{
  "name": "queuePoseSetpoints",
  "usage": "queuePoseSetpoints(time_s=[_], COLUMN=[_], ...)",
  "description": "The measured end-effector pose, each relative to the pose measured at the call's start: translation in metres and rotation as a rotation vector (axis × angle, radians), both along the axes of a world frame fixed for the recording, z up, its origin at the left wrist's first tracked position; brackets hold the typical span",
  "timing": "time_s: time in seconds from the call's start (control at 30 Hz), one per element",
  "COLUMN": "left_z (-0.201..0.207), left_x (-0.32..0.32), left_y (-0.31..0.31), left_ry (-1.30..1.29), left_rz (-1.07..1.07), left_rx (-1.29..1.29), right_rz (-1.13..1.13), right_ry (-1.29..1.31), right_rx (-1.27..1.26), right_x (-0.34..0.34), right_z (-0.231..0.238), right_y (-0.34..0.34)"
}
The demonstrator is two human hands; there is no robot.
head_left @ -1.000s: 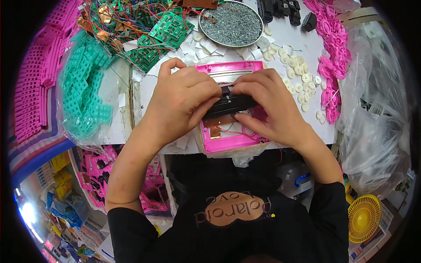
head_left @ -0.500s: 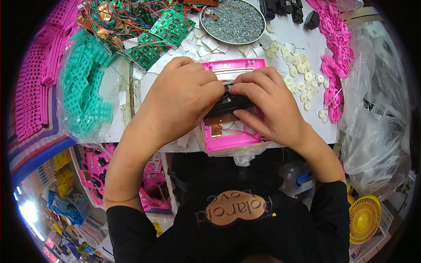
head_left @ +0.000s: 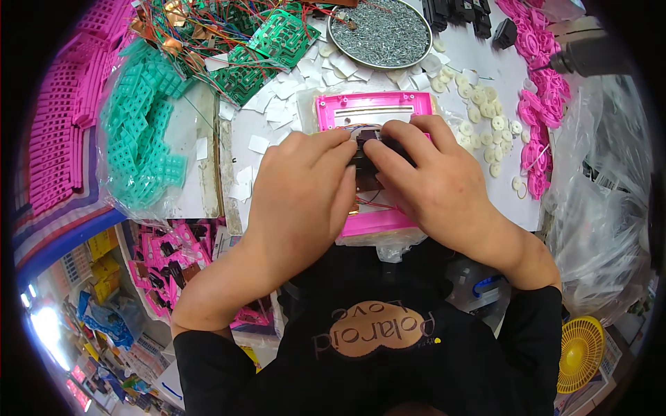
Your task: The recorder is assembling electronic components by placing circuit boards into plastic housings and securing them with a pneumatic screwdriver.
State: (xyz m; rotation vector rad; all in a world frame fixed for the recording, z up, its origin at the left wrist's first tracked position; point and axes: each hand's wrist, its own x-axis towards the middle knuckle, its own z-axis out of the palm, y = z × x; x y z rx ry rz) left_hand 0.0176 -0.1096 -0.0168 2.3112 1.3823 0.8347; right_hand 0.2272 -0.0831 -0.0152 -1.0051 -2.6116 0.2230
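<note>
You've got both hands in over the pink casing point(head_left: 378, 223), which sits at the near edge of the table point(head_left: 261, 208), right in front of your chest. The black part point(head_left: 368, 136) is in the middle of it, mostly hidden under your fingers. Your left hand point(head_left: 302, 184) comes in from eight o'clock, fingers bunched and closed on the part's left side; your right hand point(head_left: 440, 177) comes in from four, forefinger and its neighbours curled down on the other side. So both are gripping the black part — how hard, I can't tell, and the right thumb is hidden.

Red wires point(head_left: 378, 203) show below your fingers, at six o'clock inside the casing. Around the casing, at twelve, there's a round dish of screws point(head_left: 381, 35); at eleven, green circuit boards point(head_left: 283, 35) in a tangle of wires; at ten, white paper pieces point(head_left: 281, 90); at nine, teal keypads point(head_left: 139, 139).

Over at two o'clock lie cream discs point(head_left: 497, 125), then pink parts point(head_left: 538, 104) — and a dark screwdriver point(head_left: 590, 57) above them, its thin tip pointing to nine. Clear plastic point(head_left: 596, 187) hangs at three.
</note>
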Motion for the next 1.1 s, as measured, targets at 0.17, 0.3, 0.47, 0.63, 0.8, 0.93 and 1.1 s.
queuePoseSetpoints(time_s=[0.17, 0.3, 0.47, 0.63, 0.8, 0.93, 1.1], left_z=[-0.012, -0.003, -0.008, 0.001, -0.015, -0.069, -0.038], left_x=[-0.012, -0.016, -0.015, -0.013, 0.001, 0.031, 0.038], left_y=[0.037, 0.057, 0.064, 0.081, 0.165, 0.193, 0.193], left_ry=[-0.18, -0.116, -0.104, -0.022, 0.131, 0.344, 0.4], left_rz=[-0.026, -0.122, -0.158, -0.247, -0.107, -0.178, -0.185], left_rx=[-0.29, -0.397, -0.399, -0.499, -0.015, 0.206, 0.192], right_rz=[0.002, 0.004, 0.015, 0.007, -0.013, -0.05, -0.252], right_ry=[0.0, 0.003, -0.017, 0.063, 0.208, 0.296, 0.536], right_rx=[0.022, 0.023, -0.048, -0.196, -0.197, -0.234, -0.096], right_x=[0.0, 0.001, 0.0, 0.006, 0.015, 0.033, 0.078], right_z=[0.001, 0.0, 0.003, 0.002, -0.002, 0.007, 0.022], right_y=[-0.001, 0.001, 0.002, 0.009, 0.013, 0.018, 0.051])
